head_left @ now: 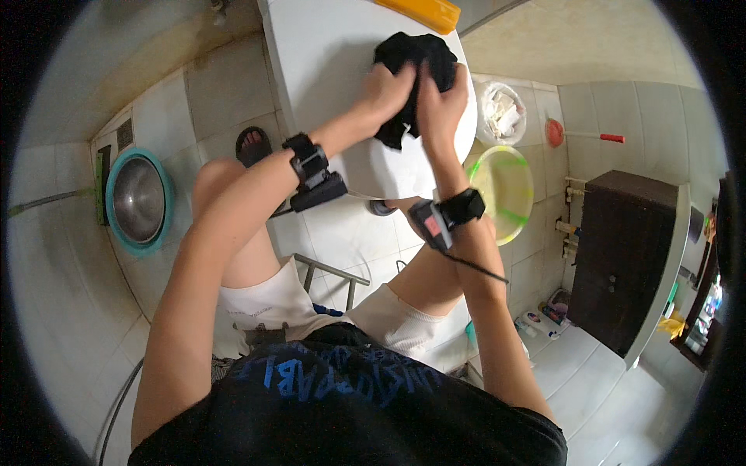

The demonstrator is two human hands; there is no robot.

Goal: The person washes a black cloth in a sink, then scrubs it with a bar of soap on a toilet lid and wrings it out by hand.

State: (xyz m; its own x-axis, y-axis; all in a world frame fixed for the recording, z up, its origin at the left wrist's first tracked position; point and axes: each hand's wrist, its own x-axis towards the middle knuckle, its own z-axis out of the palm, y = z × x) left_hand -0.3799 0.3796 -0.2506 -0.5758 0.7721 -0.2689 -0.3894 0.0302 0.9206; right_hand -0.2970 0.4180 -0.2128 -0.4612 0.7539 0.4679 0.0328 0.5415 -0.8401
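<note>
A crumpled black cloth [414,48] lies on a smooth white tabletop [326,70] with a rounded corner. My left hand [391,90] grips it from the left, fingers curled into the fabric and slightly blurred. Close beside it, my right hand [443,101] holds the same cloth on the right side, thumb toward the left hand. A fold of the cloth hangs down between both hands, with a small pale tag-like bit at its lower end. Both fingertips are partly hidden by fabric. At the far edge of the tabletop rests a yellow-orange object [423,11], cut off by the frame.
Right of the tabletop stand a lined waste bin [487,133] and a yellow-green basin [525,194]. A red plunger [553,132] leans nearby, before a dark cabinet [622,256]. At left, a metal bowl [140,200] sits in a teal basin [113,225]. Cables trail from my wrist devices.
</note>
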